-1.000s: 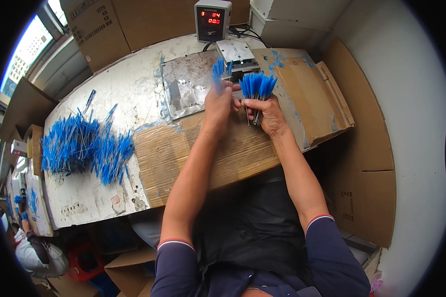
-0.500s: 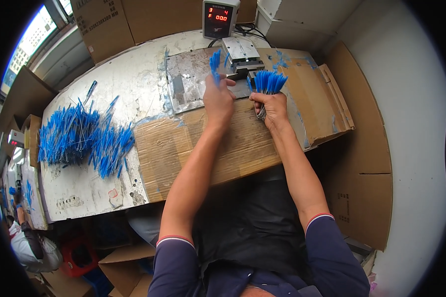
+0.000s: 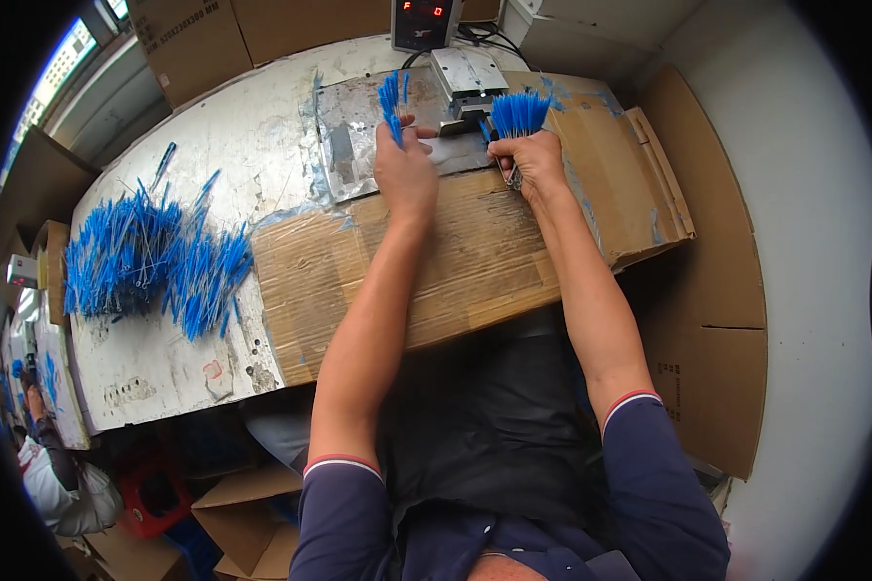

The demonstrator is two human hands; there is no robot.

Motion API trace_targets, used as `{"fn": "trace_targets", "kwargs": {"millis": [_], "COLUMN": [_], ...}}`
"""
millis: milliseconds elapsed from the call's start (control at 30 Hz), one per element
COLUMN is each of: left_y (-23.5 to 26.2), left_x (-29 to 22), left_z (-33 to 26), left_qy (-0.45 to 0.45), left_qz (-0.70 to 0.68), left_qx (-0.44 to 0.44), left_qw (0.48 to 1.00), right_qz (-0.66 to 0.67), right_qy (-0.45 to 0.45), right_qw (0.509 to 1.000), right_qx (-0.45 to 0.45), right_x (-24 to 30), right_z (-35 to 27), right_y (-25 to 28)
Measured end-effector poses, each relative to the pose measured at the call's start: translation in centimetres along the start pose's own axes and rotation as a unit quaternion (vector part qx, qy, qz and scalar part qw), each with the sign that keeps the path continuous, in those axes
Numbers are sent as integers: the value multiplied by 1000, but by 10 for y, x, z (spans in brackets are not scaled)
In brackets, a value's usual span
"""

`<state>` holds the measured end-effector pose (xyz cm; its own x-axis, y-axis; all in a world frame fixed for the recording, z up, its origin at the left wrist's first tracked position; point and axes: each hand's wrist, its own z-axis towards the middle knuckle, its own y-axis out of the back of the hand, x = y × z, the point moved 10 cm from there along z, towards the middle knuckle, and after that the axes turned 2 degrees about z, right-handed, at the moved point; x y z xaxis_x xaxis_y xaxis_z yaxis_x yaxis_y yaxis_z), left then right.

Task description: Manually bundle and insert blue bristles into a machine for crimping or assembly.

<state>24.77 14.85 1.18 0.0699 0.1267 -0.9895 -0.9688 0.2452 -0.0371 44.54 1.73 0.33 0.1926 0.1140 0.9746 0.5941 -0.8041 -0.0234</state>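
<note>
My right hand point(image 3: 535, 160) is closed round a thick bunch of small tube brushes point(image 3: 520, 114), blue bristles up, with the wire loops of their stems sticking out below the fist. To the left, my left hand point(image 3: 407, 179) holds a smaller bunch of the same brushes point(image 3: 389, 105) upright, its fingers pointing toward the right hand. Just beyond and between the hands stands a small metal device point(image 3: 468, 76) with a dark front part. The left hand is over a worn metal plate point(image 3: 358, 145), slightly blurred.
A large heap of blue brushes point(image 3: 126, 252) lies on the white tabletop point(image 3: 213, 145) at left. Flattened cardboard point(image 3: 358, 281) covers the near edge. A red-digit display box point(image 3: 423, 24) stands at the back. Large cardboard point(image 3: 707, 290) stands at right. Another person's arm point(image 3: 36, 402) shows far left.
My left hand has drawn slightly left, away from the metal device, with its brushes. The right hand keeps its bunch near the device. The display's digits have changed, and the view has shifted a little.
</note>
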Motion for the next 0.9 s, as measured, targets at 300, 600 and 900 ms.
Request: {"fn": "trace_targets", "kwargs": {"millis": [300,600,900], "left_y": [4,-29,-41], "left_x": [-21,-24,-31], "left_z": [-9,-15,-17], "left_qy": [-96,-218,-247], "left_qz": [193,284,330], "left_qx": [-35,54,97], "left_qw": [976,932,906], "right_qz": [3,96,243], "right_qy": [10,26,165], "right_qw": [1000,995,955], "right_qx": [-13,-9,-37], "right_x": [-1,-6,-1], "right_z": [0,-12,-34], "right_y": [0,5,15]}}
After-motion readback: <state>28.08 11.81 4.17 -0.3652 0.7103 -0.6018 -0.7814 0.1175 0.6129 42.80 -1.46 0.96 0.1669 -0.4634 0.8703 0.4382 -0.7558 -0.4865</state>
